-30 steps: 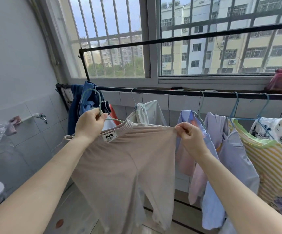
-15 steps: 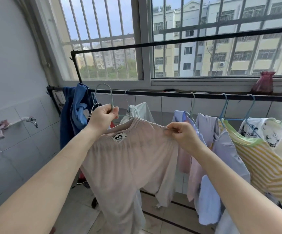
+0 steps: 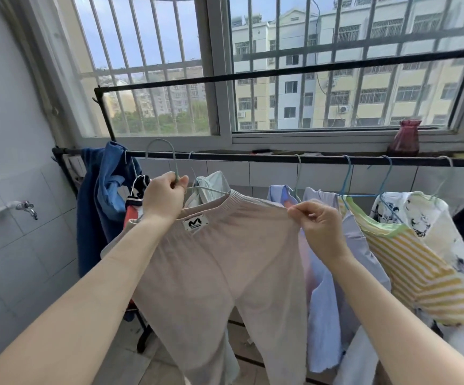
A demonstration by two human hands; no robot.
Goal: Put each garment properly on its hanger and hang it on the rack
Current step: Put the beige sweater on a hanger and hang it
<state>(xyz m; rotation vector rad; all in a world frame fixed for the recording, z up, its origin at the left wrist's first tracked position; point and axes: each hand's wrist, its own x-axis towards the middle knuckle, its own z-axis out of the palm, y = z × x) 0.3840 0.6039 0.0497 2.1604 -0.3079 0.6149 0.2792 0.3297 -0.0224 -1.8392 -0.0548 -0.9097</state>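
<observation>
Left hand (image 3: 164,197): fingers curled round the neck of a pale green wire hanger (image 3: 169,165), just below its hook.
Right hand (image 3: 318,225): thumb and forefinger pinch the right end of the waistband of the beige ribbed trousers (image 3: 219,273); the other fingers are curled in.
Beige ribbed trousers: held up in front of the rack, waistband stretched between both hands, a white label with a black M showing at the back of the waistband, both legs hanging down towards the floor.
Hanger hook: level with the lower rail (image 3: 253,157) near its left end; it looks to be at the rail, but I cannot tell whether it rests on it.
Rack: black, two rails; the upper rail (image 3: 280,72) is bare in front of the window.
Left end of lower rail: a blue garment (image 3: 103,201) draped over it.
Right part of lower rail: a lilac shirt (image 3: 333,245), a yellow striped top (image 3: 419,273) and a white printed top (image 3: 419,218) on blue hangers.
Windowsill: a dark red vase (image 3: 404,138) towards the right.
Left wall: a tap (image 3: 26,208) on grey tiles.
</observation>
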